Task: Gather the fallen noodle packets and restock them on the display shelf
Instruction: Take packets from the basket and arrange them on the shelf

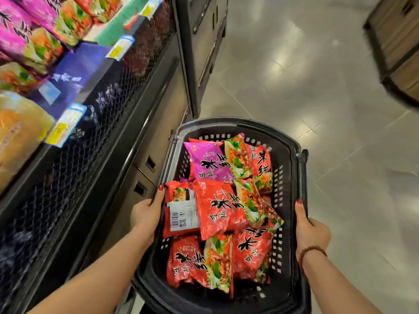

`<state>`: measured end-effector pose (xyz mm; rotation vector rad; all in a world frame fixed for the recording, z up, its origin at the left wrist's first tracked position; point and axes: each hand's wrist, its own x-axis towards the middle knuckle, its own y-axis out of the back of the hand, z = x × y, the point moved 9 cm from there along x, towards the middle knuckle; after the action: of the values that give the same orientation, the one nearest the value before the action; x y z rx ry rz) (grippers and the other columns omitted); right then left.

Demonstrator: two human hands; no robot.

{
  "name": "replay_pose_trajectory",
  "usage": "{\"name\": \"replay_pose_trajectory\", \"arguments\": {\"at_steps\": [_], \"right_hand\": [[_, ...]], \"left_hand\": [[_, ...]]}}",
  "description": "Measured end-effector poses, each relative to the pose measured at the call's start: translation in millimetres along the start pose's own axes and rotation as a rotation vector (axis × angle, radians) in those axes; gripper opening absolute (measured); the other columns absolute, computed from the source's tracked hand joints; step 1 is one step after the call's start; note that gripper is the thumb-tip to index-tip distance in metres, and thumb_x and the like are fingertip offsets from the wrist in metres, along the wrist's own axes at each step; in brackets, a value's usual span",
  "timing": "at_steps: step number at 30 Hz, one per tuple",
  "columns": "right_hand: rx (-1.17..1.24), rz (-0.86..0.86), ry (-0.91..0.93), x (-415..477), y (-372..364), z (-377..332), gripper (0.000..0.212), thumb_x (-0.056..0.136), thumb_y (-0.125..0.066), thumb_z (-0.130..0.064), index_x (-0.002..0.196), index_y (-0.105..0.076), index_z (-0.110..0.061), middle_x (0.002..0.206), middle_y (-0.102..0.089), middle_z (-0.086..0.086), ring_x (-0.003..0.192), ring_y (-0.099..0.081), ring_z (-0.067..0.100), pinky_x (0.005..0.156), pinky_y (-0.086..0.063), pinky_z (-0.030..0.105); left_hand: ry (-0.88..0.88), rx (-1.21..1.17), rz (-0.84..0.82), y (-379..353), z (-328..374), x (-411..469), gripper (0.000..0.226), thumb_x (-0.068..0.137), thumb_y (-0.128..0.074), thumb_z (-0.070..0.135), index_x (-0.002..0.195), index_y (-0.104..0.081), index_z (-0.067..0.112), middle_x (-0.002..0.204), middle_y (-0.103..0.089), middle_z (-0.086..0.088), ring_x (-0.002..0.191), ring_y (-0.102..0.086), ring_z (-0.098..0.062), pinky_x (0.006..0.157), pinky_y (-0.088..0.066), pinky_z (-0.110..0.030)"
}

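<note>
A black plastic basket (292, 173) fills the lower middle of the head view. It holds several red noodle packets (215, 207) and one purple noodle packet (207, 162). My left hand (147, 211) grips the basket's left rim, thumb along the edge. My right hand (311, 232) grips the right rim, fingers curled under it. The display shelf (74, 71) runs along the left, with purple and red packets (34, 30) stacked on its upper tiers.
Yellow and blue price tags (65, 123) line the shelf edges above a black mesh front (95, 132). Dark cabinet drawers (145, 173) sit below the shelf. Grey tiled floor (317, 87) spreads to the right; a wooden fixture (399, 46) stands at the far right.
</note>
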<state>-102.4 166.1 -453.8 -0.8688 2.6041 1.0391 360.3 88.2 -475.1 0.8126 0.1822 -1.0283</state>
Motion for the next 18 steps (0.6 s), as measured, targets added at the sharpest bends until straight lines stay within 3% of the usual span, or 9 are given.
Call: {"name": "replay_pose_trajectory", "arguments": {"at_steps": [4,10,14,18], "right_hand": [[-0.024,-0.019,0.003,42,-46,-37,0.065,0.078,-0.067,-0.059,0.051,-0.030,-0.013,0.050,-0.028,0.008,0.051,-0.030,0.022,0.053,-0.028,0.032],[-0.013,0.009,-0.032,86,-125,-61,0.065,0.078,-0.069,-0.058,0.053,-0.029,-0.013,0.052,-0.027,0.007,0.051,-0.028,0.021,0.054,-0.027,0.030],[-0.025,0.025,-0.072,117,-175,-51,0.065,0.078,-0.068,-0.059,0.053,-0.034,-0.009,0.052,-0.031,0.009,0.051,-0.030,0.023,0.053,-0.027,0.031],[0.000,0.005,-0.129,152,-227,-33,0.080,0.073,-0.067,-0.065,0.068,-0.054,0.014,0.057,-0.046,0.014,0.055,-0.044,0.023,0.055,-0.043,0.033]], "left_hand": [[0.034,-0.017,-0.010,-25,22,50,0.065,0.082,-0.060,0.066,0.052,-0.056,0.009,0.054,-0.063,-0.006,0.057,-0.060,-0.026,0.060,-0.045,-0.035],[0.063,0.016,-0.040,-64,46,143,0.063,0.080,-0.058,0.070,0.063,-0.068,0.010,0.067,-0.071,-0.010,0.068,-0.067,-0.029,0.074,-0.055,-0.044],[0.045,0.016,-0.008,-91,49,199,0.068,0.077,-0.062,0.070,0.058,-0.065,0.006,0.057,-0.067,-0.009,0.061,-0.062,-0.026,0.067,-0.052,-0.042],[0.018,0.105,0.064,-115,54,249,0.071,0.081,-0.058,0.069,0.052,-0.055,0.004,0.055,-0.060,-0.011,0.060,-0.056,-0.028,0.061,-0.046,-0.041]]}}
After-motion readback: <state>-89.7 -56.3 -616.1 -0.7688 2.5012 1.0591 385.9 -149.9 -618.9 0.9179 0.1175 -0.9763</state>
